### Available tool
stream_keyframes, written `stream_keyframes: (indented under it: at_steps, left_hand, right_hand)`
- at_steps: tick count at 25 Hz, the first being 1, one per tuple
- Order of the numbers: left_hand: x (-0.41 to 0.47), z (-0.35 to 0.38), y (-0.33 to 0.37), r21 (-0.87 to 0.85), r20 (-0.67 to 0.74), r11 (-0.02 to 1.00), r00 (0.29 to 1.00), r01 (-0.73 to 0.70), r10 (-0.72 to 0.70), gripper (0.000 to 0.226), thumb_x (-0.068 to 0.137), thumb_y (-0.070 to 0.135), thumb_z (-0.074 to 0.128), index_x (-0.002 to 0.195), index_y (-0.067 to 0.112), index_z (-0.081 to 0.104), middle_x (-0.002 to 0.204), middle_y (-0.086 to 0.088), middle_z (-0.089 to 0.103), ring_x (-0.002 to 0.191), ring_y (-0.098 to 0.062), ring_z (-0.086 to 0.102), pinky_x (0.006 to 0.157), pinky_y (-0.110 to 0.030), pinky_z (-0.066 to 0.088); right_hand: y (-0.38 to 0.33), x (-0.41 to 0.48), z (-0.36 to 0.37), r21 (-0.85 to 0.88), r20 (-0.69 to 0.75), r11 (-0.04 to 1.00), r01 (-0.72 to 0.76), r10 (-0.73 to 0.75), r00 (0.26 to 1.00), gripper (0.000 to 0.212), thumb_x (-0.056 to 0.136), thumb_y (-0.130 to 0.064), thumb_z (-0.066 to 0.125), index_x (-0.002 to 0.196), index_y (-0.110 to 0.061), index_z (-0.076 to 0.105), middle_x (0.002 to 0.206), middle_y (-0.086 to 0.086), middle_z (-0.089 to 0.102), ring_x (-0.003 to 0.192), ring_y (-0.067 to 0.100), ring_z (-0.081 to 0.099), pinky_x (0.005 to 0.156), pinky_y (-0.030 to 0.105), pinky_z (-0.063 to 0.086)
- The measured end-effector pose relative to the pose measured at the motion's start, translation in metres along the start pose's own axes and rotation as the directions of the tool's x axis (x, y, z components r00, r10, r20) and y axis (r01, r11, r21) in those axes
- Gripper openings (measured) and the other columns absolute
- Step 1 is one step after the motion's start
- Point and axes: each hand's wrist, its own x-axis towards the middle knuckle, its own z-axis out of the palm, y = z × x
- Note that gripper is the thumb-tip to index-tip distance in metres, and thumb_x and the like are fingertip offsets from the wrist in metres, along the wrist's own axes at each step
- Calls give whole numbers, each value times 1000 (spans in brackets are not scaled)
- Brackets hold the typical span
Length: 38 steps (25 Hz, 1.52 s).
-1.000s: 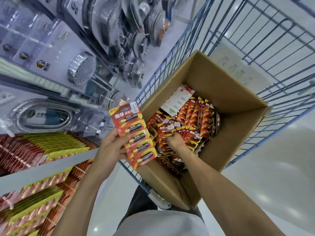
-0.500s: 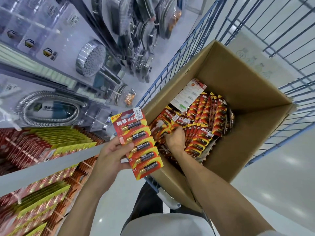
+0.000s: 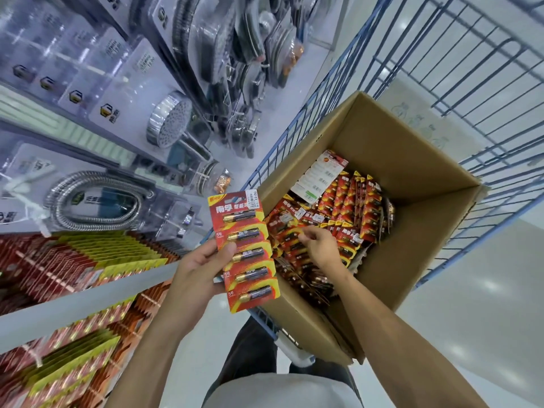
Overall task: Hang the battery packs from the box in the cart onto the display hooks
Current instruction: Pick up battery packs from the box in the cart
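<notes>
Red battery strip upright, tab up, gripped by left hand; right hand fingers curled among packs, grip unclear.

Person wears a plain light grey shirt, only its front showing at the bottom of view. Dark grey trousers below it. Forearms bare, uncovered down to left hand and right hand.
</notes>
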Motion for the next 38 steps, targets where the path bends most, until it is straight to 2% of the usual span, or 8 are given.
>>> stream_keyframes:
  at_steps: [5, 10, 14, 18, 25, 28, 31, 38]
  left_hand:
    - [-31, 1, 13, -171, -3, 982, 996, -84, 85, 27, 105, 24, 50, 126, 20, 67, 114, -8, 79, 98, -27, 78, 74, -39, 66]
    - [-91, 3, 10, -368, -143, 893, 965, -259, 221, 31, 107, 27, 46, 126, 16, 67, 117, -15, 76, 95, -28, 78, 78, -43, 65]
    - [-155, -14, -12, -418, -306, 802, 897, -427, 318, 35, 103, 33, 49, 127, 17, 68, 120, -18, 75, 102, -35, 75, 92, -56, 59]
    - [-224, -50, -43, -447, -488, 676, 793, -586, 365, 42, 102, 36, 51, 133, 12, 65, 124, -23, 71, 102, -37, 73, 85, -52, 60]
    - [-345, -122, -109, -414, -783, 504, 579, -758, 228, 43, 102, 32, 51, 137, 7, 61, 129, -29, 67, 116, -48, 65, 101, -71, 49]
    - [-395, -161, -135, -329, -850, 469, 474, -819, 232, 43, 103, 31, 50, 135, 5, 62, 125, -31, 68, 104, -42, 70, 90, -61, 58]
    - [-454, -208, -174, -277, -890, 412, 393, -868, 230, 41, 104, 29, 49, 133, 3, 63, 116, -24, 72, 95, -36, 74, 75, -47, 62]
    - [-578, -309, -272, -225, -952, 382, 286, -897, 111, 37, 97, 31, 54, 123, 10, 69, 106, -17, 77, 89, -36, 76, 77, -49, 61]
  right_hand:
    - [-58, -95, -68, 621, -63, 782, 47, -11, 998, 21, 104, -21, 59, 122, -13, 65, 104, 4, 78, 96, 24, 76, 75, 35, 63]
    - [-106, -186, -110, 782, 51, 616, 93, -212, 976, 28, 104, -24, 57, 128, -12, 60, 116, 14, 75, 103, 32, 74, 83, 45, 62]
    - [-133, -243, -100, 758, 143, 641, 122, -346, 927, 27, 104, -24, 55, 128, -12, 60, 112, 15, 75, 98, 33, 73, 94, 56, 54]
    - [-166, -291, -66, 703, 321, 697, 139, -486, 813, 26, 106, -19, 50, 124, -4, 61, 106, 19, 75, 87, 32, 76, 72, 43, 63]
    - [-197, -384, 50, 561, 533, 788, 254, -579, 617, 23, 102, -17, 53, 117, -4, 65, 107, 23, 74, 85, 34, 75, 71, 46, 63]
    - [-201, -433, 109, 507, 640, 816, 277, -572, 514, 22, 102, -17, 55, 116, -5, 67, 106, 21, 76, 87, 33, 76, 67, 42, 63]
    - [-194, -492, 177, 443, 709, 837, 321, -546, 447, 25, 102, -22, 56, 119, -7, 67, 110, 21, 76, 95, 38, 75, 80, 52, 62]
    - [-159, -623, 315, 379, 760, 828, 414, -534, 372, 19, 100, -27, 60, 108, -20, 76, 110, 13, 77, 97, 32, 76, 90, 52, 58]
